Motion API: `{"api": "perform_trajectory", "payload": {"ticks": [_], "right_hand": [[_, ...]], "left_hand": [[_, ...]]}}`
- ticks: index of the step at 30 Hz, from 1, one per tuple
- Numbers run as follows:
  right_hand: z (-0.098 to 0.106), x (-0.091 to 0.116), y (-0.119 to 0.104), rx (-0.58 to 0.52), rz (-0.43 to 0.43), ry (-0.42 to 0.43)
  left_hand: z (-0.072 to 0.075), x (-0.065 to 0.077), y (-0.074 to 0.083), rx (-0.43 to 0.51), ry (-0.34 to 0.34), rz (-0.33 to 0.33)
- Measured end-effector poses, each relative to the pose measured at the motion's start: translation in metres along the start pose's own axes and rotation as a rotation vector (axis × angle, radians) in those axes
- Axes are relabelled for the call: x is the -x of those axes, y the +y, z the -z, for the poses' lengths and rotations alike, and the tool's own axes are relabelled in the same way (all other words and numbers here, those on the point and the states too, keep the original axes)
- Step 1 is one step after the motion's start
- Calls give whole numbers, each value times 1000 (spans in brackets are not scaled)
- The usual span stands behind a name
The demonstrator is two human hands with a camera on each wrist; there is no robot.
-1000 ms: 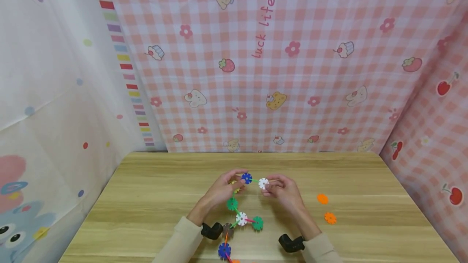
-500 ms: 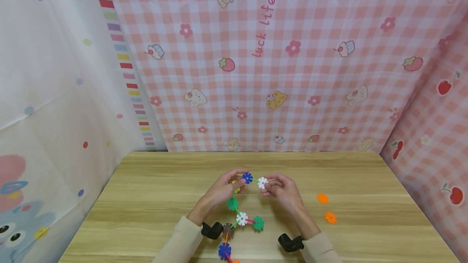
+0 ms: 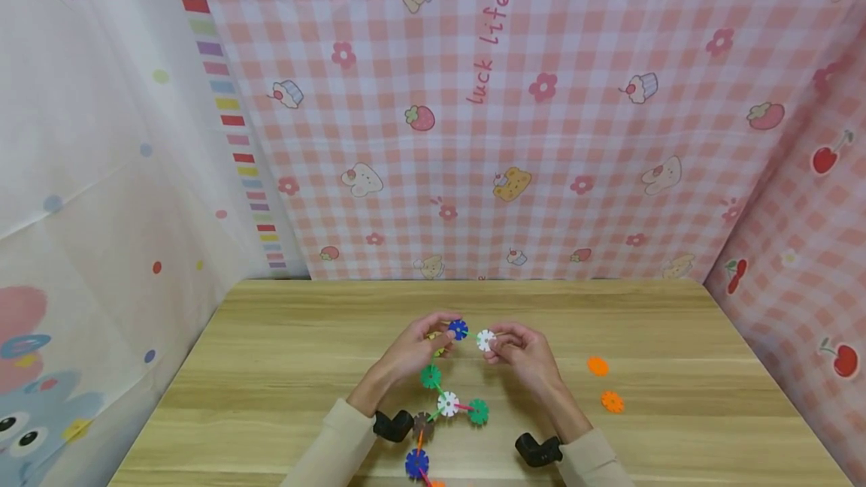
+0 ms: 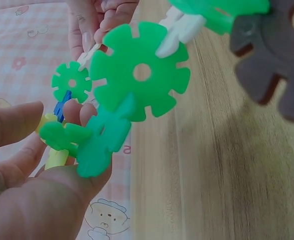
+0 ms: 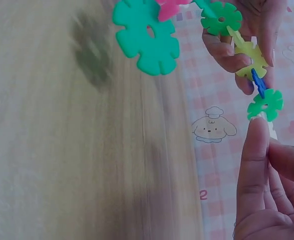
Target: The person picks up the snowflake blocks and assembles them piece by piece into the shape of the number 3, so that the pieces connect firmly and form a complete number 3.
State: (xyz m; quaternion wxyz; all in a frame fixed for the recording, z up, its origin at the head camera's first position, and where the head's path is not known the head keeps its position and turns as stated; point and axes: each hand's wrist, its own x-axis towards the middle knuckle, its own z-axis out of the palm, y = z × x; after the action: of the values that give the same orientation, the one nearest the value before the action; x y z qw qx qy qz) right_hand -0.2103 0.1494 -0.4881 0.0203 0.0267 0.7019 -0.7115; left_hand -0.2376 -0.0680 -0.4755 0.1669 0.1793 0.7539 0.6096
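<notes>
A chain of notched plastic building discs runs through both hands, raised above the table. My left hand (image 3: 421,343) holds it at the yellow disc (image 5: 253,60) and the blue disc (image 3: 458,330). A white disc (image 3: 485,340) at the chain's end is pinched between the thumb and fingers of my right hand (image 3: 526,352). Between blue and white sits a green disc (image 5: 265,105), nearly edge-on in the head view. Toward me hang another green disc (image 3: 431,376), a white disc (image 3: 448,403) with a green side disc (image 3: 478,412), a brown disc (image 3: 422,425) and a dark blue disc (image 3: 417,464).
Two loose orange discs lie on the wooden table to the right, one farther back (image 3: 598,366) and one nearer (image 3: 612,401). The chain's near end is cut off by the frame's bottom edge. A pink checked cloth (image 3: 514,134) hangs behind the table.
Both hands stay almost in place with the same hold. The white disc in my right hand has shifted very slightly; the green link beside it shows less plainly.
</notes>
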Motion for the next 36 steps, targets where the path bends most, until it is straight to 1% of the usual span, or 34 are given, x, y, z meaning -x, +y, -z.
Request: {"api": "perform_trajectory", "payload": {"ticks": [5,11,18,21,28,36], "right_hand": [[-1,1,1,0,5,8],[-2,1,4,-5,0,18],[-6,2,5,1,41,45],[-8,2,6,5,41,48],[-6,0,8,-34,36,33],[-3,1,7,-8,12,4]], "left_hand": [[0,0,-1,-21,1,-8],[-1,0,-2,-18,5,-8],[-3,0,-5,-52,9,-3],[-3,0,-6,-54,16,3],[0,-1,-8,-27,-9,20],[2,-1,-12,23,-16,33]]}}
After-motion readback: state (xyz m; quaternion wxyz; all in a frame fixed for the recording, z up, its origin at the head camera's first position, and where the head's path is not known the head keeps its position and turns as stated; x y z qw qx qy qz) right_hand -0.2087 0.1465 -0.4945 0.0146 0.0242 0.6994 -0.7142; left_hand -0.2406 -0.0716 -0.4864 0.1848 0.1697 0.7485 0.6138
